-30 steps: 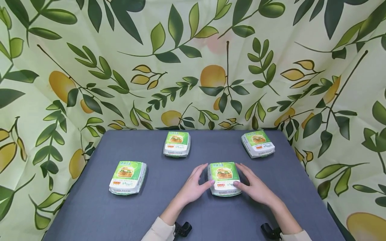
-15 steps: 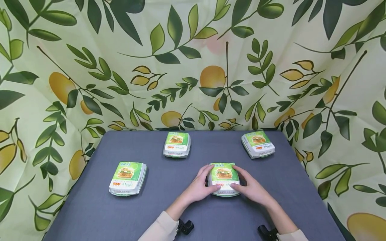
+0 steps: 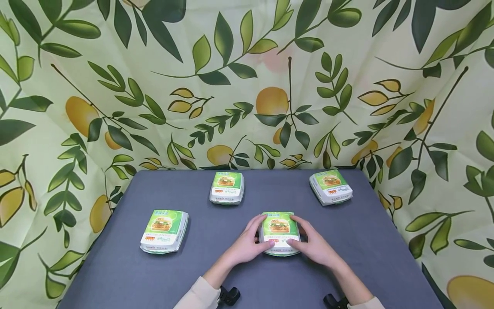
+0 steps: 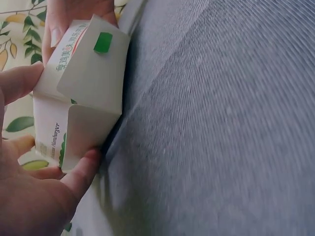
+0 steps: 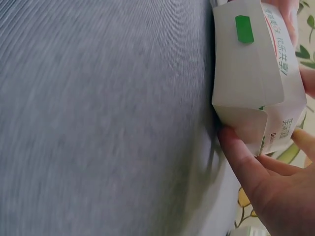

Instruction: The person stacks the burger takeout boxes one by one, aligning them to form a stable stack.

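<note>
A green and white paper burger box (image 3: 279,227) with a burger picture on its lid sits between both hands at the front middle of the table. My left hand (image 3: 247,243) grips its left side, thumb over the lid's near edge. Opposite, my right hand (image 3: 318,246) holds the right side in the same way. The left wrist view shows the box's white side (image 4: 93,73) with a green tab, the left hand's fingers (image 4: 83,169) spread along its end. From the right wrist, the box (image 5: 246,73) appears close over the cloth, the right hand's fingers (image 5: 241,160) against its end.
Three matching burger boxes lie apart on the dark cloth-covered table (image 3: 115,274): one at front left (image 3: 164,229), one at back middle (image 3: 227,188), one tilted at back right (image 3: 330,187). A leaf-patterned curtain (image 3: 239,38) surrounds the table's back and sides.
Both hands have closed in on the burger box from its sides, then shifted left together with it. The other three boxes keep their places on the table.
</note>
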The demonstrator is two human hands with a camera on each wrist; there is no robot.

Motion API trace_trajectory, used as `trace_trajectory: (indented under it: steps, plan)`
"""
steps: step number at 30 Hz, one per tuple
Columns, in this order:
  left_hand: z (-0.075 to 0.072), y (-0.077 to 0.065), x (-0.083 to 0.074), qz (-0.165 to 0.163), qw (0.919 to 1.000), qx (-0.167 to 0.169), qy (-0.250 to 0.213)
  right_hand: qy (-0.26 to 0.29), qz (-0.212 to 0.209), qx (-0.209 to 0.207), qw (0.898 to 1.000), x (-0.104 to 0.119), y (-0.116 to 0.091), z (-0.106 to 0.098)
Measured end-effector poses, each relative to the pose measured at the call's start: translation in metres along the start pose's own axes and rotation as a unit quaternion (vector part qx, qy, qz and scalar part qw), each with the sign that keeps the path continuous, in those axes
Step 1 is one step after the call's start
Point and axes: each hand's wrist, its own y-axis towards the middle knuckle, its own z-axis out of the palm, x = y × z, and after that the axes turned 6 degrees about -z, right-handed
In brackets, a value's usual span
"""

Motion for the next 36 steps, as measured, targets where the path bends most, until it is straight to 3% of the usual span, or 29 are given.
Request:
trace_trajectory:
  steps: [17, 28, 36]
  plan:
    - [-0.026, -0.022, 0.014, -0.016, 0.9995, -0.013, -0.024, 0.001, -0.036, -0.012, 0.999, 0.015, 0.012, 0.035]
    - [-0.04, -0.035, 0.017, -0.027, 0.9995, -0.018, -0.008, 0.007, -0.047, -0.006, 0.999, 0.026, 0.014, 0.049]
    - [-0.041, -0.039, 0.016, -0.027, 0.999, -0.032, 0.017, -0.005, -0.054, -0.01, 0.999, 0.023, 0.014, 0.053]
